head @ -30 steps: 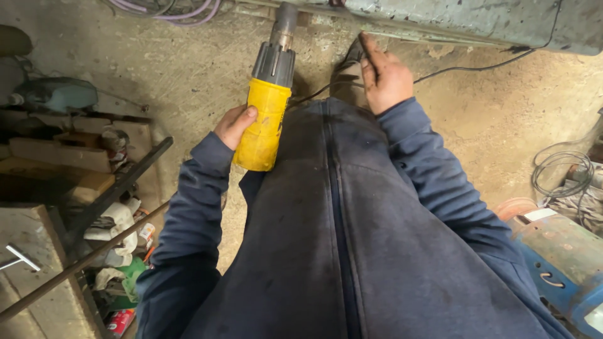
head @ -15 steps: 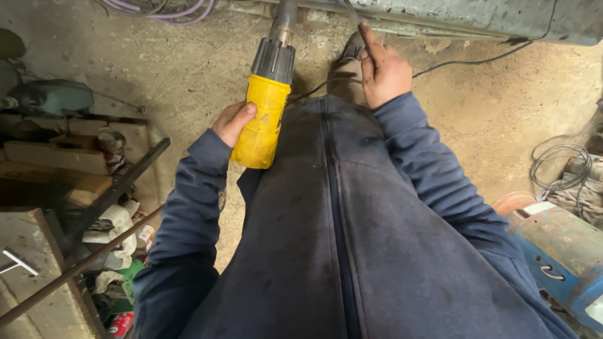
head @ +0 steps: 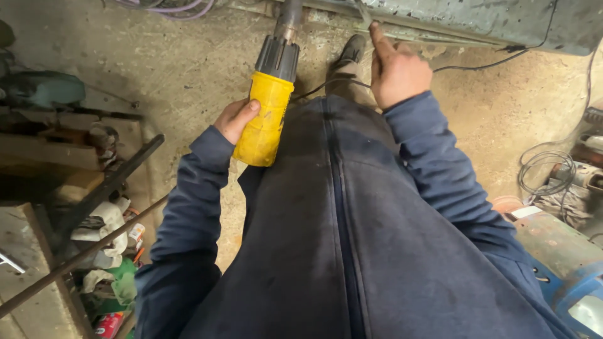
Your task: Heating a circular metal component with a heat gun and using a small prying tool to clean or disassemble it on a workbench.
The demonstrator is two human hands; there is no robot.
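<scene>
Hands at work on a grey metal beam [head: 477, 22], seen from above the person's dark blue jacket [head: 352, 238]. Left hand [head: 235, 119] is wrapped tight around the yellow body of a corded power drill [head: 267, 107], thumb lying across the casing; the tool's dark collar and nose run away from this hand, up toward the beam's lower edge, where the tip passes out of clear sight. Right hand [head: 397, 72] lies just beside the drill's nose, on the far side from the left hand, its fingers curled and the index finger stretched out to press a thin metal strip [head: 364, 14] against the beam; whether the other fingers pinch the strip cannot be told.

Good practice at this stage, as a judgement: keep the drill in line with its nose, grip firm, and hold the pointing finger well apart from the tip.

Surroundings: a black power cable [head: 477, 63] trails across the concrete floor [head: 188, 69] beyond the right hand and could snag a foot or the tool. Outward from the left hand stand a dark steel bar [head: 100, 194], rags [head: 103, 223] and a cluttered wooden surface [head: 38, 150]. Outward from the right hand lie a wire coil [head: 543, 172] and a blue machine [head: 565, 276].
</scene>
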